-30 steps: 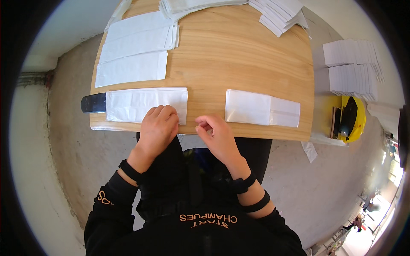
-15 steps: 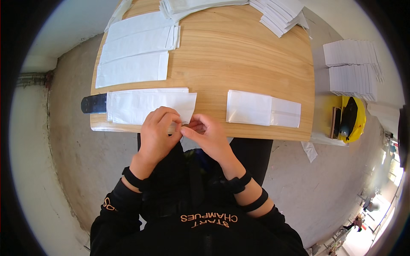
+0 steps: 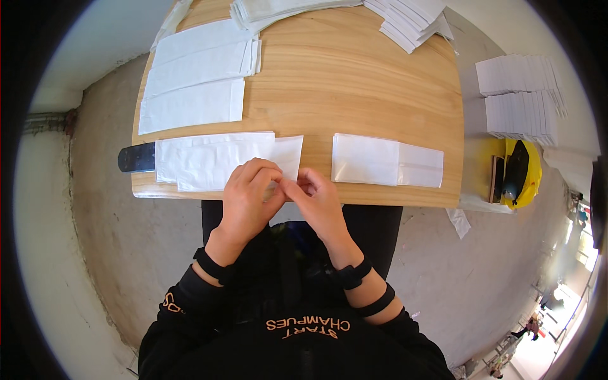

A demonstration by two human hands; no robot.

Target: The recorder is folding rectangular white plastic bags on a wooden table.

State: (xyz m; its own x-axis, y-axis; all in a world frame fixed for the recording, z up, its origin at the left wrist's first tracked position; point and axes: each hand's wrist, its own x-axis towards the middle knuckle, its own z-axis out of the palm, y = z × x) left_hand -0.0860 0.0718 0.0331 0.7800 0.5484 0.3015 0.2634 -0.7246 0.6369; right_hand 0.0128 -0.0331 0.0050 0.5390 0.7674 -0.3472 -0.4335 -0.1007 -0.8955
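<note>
A long white paper bag (image 3: 215,161) lies flat along the near edge of the round wooden table (image 3: 354,95). My left hand (image 3: 248,199) rests on its right end, fingers curled and pinching the bag's edge. My right hand (image 3: 320,202) meets it fingertip to fingertip and pinches the same edge at the table's rim. A second white bag with a folded end (image 3: 386,160) lies to the right of my hands, untouched.
Three flat white bags (image 3: 193,76) lie at the table's left. Stacks of bags (image 3: 411,16) sit at the far edge, more on a side surface (image 3: 519,95). A black tool (image 3: 136,158) pokes out at the left. A yellow object (image 3: 522,174) stands to the right.
Both hands moved together onto the right end of the near bag. The bag shifted slightly right, its end now sticking out past my left hand.
</note>
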